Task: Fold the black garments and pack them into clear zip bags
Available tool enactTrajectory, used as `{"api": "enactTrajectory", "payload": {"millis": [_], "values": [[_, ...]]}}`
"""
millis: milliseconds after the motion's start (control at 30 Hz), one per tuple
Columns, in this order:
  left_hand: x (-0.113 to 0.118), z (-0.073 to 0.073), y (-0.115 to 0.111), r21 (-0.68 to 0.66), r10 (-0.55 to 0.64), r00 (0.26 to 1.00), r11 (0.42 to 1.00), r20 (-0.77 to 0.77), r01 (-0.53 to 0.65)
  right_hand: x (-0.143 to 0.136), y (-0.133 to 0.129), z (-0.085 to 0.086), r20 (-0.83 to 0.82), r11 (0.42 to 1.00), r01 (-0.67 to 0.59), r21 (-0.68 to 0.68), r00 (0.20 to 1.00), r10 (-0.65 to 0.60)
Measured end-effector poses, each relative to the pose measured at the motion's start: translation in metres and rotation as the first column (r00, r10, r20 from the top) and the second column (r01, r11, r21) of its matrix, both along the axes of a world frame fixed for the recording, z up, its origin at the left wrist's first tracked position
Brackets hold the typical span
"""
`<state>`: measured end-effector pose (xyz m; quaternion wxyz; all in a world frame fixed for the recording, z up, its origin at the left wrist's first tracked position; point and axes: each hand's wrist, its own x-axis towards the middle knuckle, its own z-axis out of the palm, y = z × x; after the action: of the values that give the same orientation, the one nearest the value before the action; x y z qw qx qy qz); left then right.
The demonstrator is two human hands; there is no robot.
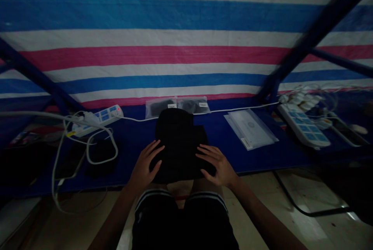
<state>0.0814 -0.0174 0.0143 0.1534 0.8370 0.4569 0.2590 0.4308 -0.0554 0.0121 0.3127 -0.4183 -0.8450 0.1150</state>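
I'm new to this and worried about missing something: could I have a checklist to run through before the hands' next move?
1. Both hands on the black item: ok; left hand and right hand rest on opposite sides, fingers spread.
2. Folds neat: cannot tell; too dark.
3. Item apart from the clear bags behind it: cannot tell; it overlaps them in view.
4. Looped white cable away from the left hand: ok; there is a gap between them.
5. Plastic packaging away from the right hand: ok; it lies farther right, apart.
6. Good light: not ok; the scene is dim.
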Motion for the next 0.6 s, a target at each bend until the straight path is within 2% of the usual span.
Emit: {"api": "enactTrajectory", "payload": {"millis": [67,133,400,600], "values": [[-0.002,0.001,-0.006,0.018,-0.032,0.997,0.999,0.073,0.031,-0.001,-0.001,0.000,0.023,1.000,-0.013,-0.008,1.000,0.013],[-0.004,0.001,-0.015,0.025,-0.078,0.994,0.997,0.073,0.076,-0.001,-0.001,0.000,0.043,0.999,-0.020,-0.026,0.999,0.021],[-0.012,0.000,-0.044,-0.028,-0.177,0.968,0.984,-0.179,0.175,-0.004,-0.001,0.007,0.116,0.994,-0.015,-0.112,0.993,0.028],[-0.015,-0.009,-0.045,0.008,-0.144,0.968,0.989,-0.207,0.149,-0.004,-0.005,0.014,0.187,0.979,-0.058,-0.194,0.978,0.095]]}}
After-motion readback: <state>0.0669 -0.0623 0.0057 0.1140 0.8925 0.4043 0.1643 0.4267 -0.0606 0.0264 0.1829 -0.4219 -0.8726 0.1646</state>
